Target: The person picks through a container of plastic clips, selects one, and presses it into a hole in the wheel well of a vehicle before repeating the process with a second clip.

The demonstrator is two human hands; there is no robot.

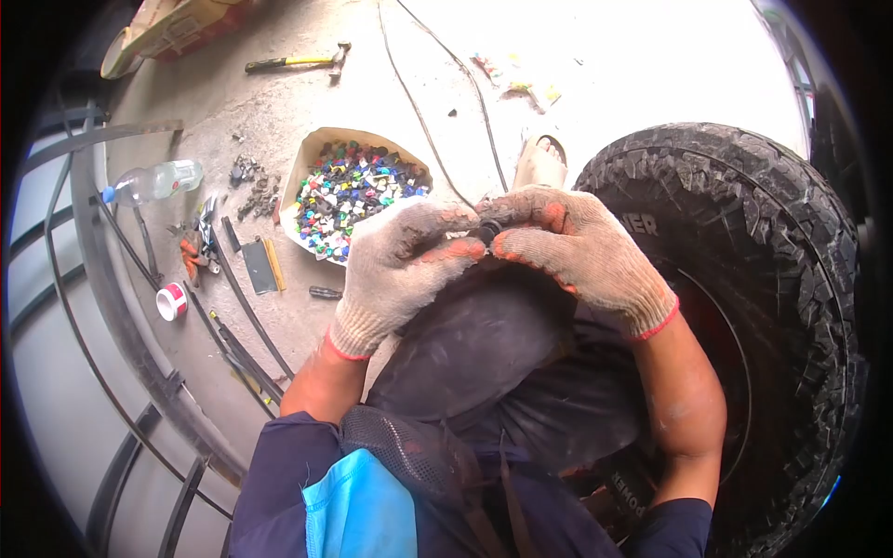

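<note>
Both my hands wear off-white knit work gloves with orange, dirt-stained palms and meet above my dark-trousered leg. A small round black part (487, 230) sits between the fingertips; its exact kind is too small to tell. My left hand (407, 260) pinches it from the left with thumb and fingers. From the right, my right hand (581, 244) grips the same part, fingers curled. Just beyond my left hand lies an open sack (302, 169) full of small mixed-colour plastic pieces (358, 191). Close on my right side is a big black tyre (707, 177) with chunky tread.
A hammer (299, 62) lies on the concrete floor at the upper left. Nearer are a plastic bottle (158, 181), a tape roll (171, 301), pliers (191, 259), a dark flat plate (259, 267) and black rods. Black cables (423, 121) cross the floor. A metal frame (121, 279) stands left.
</note>
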